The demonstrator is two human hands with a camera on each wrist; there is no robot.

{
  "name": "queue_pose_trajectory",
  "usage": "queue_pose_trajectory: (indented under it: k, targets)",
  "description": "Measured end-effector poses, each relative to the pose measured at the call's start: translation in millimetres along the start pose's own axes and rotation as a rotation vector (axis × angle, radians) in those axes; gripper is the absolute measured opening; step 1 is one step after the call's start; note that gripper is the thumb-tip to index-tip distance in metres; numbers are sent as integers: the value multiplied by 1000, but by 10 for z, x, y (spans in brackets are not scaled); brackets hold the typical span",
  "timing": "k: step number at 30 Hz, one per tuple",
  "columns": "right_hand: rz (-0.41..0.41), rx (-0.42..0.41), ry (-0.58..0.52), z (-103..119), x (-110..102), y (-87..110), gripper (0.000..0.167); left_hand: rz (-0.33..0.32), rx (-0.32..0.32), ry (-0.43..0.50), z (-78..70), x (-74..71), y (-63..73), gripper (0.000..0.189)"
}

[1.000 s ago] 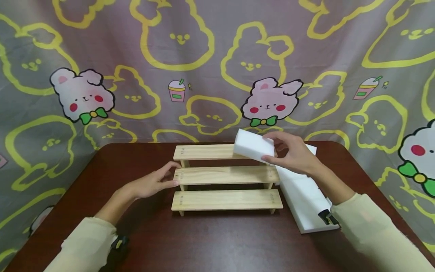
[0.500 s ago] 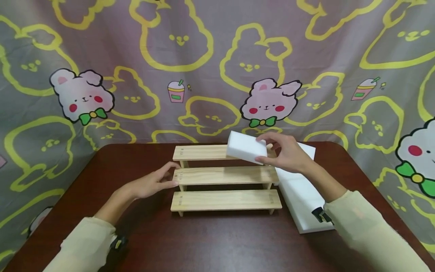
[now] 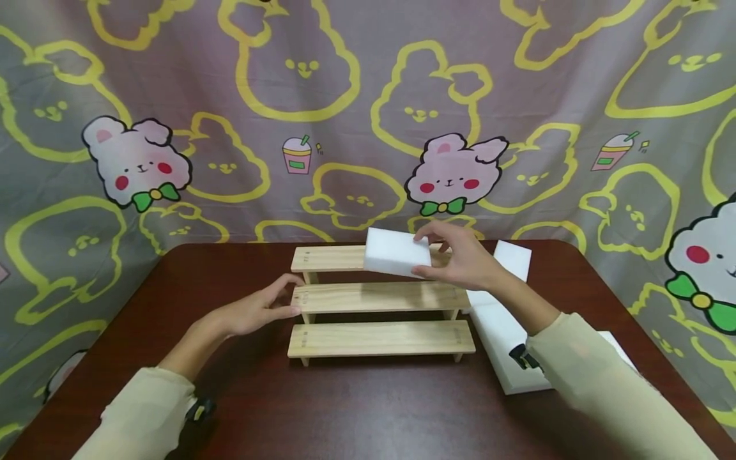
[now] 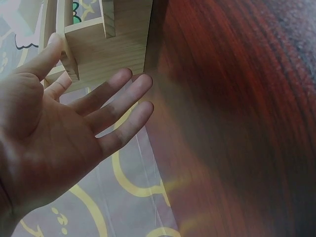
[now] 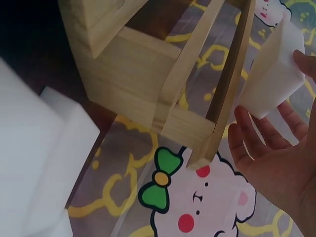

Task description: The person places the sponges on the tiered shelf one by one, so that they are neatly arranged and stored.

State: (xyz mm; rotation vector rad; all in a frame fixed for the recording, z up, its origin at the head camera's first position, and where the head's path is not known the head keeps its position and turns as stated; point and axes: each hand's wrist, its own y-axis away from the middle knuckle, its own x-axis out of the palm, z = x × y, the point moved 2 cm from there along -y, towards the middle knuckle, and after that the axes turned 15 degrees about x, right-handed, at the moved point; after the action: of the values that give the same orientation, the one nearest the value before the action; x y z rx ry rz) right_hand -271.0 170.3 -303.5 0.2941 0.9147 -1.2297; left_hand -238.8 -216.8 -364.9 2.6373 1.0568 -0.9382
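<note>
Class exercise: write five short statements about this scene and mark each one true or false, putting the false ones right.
1. The right hand holds a white block. True.
2. The wooden stand has five shelves. False: the wooden stand has three.
3. The left hand touches the left end of the middle shelf. True.
4. All the other white pieces lie to the left of the stand. False: the other white pieces lie to its right.
5. The curtain behind the table has yellow outlines printed on it. True.
</note>
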Motion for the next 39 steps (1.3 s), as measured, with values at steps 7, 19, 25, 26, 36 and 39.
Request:
queue_pose_trajectory:
  k: [7,19,25,26,36,39]
  targets:
    - [17,-11,1,68,64,-33,45,2,-10,-5,17,-2,-1,46]
    - [32,12,-4,115,134,-93,45,2,-11,18,58,8,4,48]
    - [32,16,-16,140,166,-130,45,12,7,15,51,11,4,48]
    - [29,11,-14,144,171,-136,45,12,7,11,43,13,3,48]
    - [35,-8,-22,199,201,-160,45,15,16,-83,-18,1,-8,47]
    - [36,-17,-34,209,199,-164,45,27,16,-93,-33,-10,-21,47]
